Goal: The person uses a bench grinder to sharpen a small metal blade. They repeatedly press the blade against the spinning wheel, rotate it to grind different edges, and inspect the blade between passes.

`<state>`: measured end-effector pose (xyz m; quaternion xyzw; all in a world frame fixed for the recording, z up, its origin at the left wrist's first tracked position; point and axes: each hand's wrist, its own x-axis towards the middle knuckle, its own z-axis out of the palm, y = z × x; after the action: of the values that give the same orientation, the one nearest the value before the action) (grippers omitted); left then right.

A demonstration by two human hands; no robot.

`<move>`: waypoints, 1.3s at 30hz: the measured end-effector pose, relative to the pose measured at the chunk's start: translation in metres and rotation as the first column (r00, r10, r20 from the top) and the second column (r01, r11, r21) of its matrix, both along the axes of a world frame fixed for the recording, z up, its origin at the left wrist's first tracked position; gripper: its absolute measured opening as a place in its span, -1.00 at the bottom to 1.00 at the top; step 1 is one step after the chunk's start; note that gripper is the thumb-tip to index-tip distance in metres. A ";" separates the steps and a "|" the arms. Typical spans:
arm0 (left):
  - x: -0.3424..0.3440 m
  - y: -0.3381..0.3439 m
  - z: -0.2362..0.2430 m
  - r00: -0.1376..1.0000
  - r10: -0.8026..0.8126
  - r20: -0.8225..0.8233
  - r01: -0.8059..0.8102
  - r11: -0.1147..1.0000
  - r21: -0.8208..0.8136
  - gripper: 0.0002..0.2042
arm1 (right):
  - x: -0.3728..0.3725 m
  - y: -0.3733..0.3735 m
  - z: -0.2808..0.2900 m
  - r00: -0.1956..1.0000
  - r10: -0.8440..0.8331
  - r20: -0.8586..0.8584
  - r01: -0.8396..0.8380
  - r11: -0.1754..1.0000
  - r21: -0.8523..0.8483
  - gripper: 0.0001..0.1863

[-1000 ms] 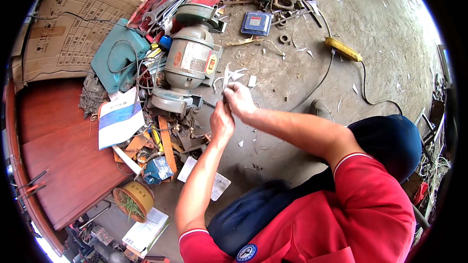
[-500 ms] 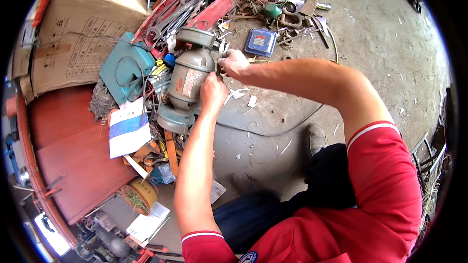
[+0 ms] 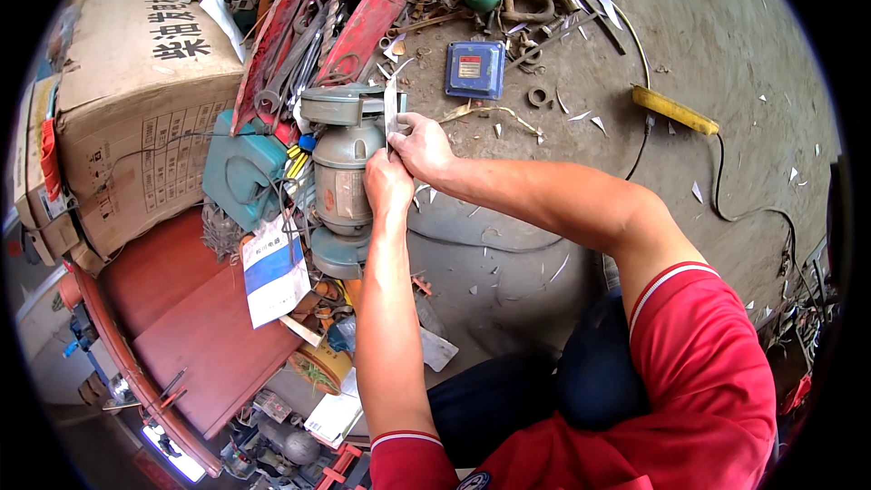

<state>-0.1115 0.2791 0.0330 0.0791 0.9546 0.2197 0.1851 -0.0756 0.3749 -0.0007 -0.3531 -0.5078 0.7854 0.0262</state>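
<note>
A grey-green bench grinder (image 3: 343, 189) stands left of my hands, a rounded guard at each end. My right hand (image 3: 424, 147) pinches a thin, flat, greyish metal strip (image 3: 391, 107) that points away from me beside the far guard (image 3: 332, 107). Just below it, my left hand (image 3: 389, 183) is closed at the strip's near end, close against the grinder's body. The fingertips of both hands nearly meet. Whether the strip touches the grinding wheel cannot be made out.
Red metal trays (image 3: 370, 32) of wrenches lie beyond the grinder. A blue square box (image 3: 474, 70) and a yellow power strip (image 3: 676, 111) with trailing cables are on the floor. At left are a teal case (image 3: 243, 163), a cardboard box (image 3: 150, 118) and a booklet (image 3: 275, 274).
The view has shifted, bringing the yellow power strip into sight. The strip now stands up more plainly between my fingers beside the far guard. Both hands stay closed together.
</note>
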 end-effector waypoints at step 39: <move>0.013 0.012 0.003 0.966 0.125 -0.228 -0.112 0.991 0.069 -0.51 | -0.010 -0.001 -0.004 0.999 -0.038 -0.032 0.040 0.998 0.046 -0.53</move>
<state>-0.0982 0.2912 0.0363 0.0521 0.9662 0.2460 0.0566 -0.0855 0.3739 -0.0051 -0.3501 -0.5187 0.7779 0.0576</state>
